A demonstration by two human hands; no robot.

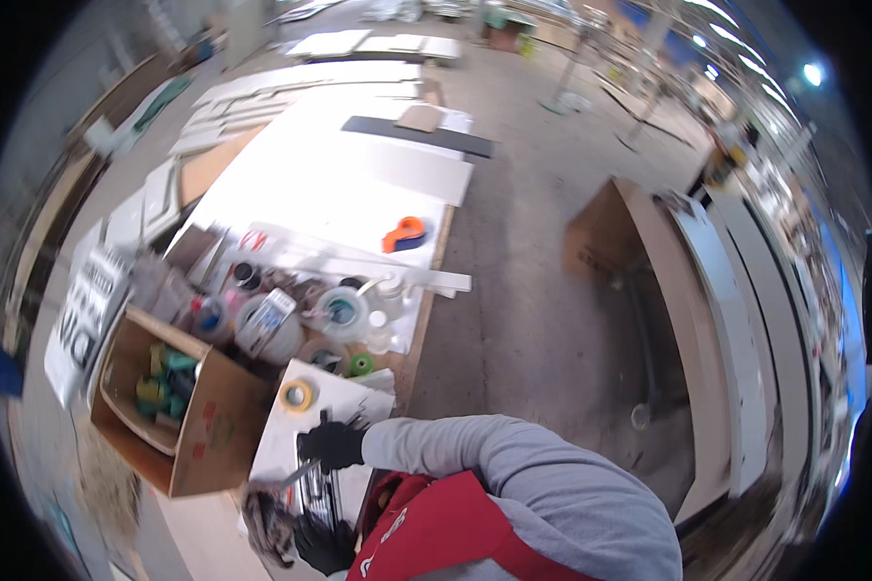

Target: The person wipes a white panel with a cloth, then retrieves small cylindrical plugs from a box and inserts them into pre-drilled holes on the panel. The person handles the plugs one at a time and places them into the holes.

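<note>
A black glove covers my right hand [333, 445], which is closed around the upper part of what it holds. A narrow grey blade-like strip [298, 475] sticks out from it to the lower left; its handle is hidden in the fist. Just below, a long silver-and-black metal piece [320, 494] lies on the white board [273, 447]. My left hand [324, 544], also gloved in black, is closed at the near end of that metal piece, its fingers partly blurred. A crumpled dark grey rag [266, 523] lies left of the metal piece.
A yellow tape roll [296, 395] lies on the board's far part. An open cardboard box [225, 426] stands left. Beyond are tubs [341, 312], bottles [378, 334], a green roll [360, 364] and an orange tape dispenser [403, 235]. Large panels [722, 320] stand at right.
</note>
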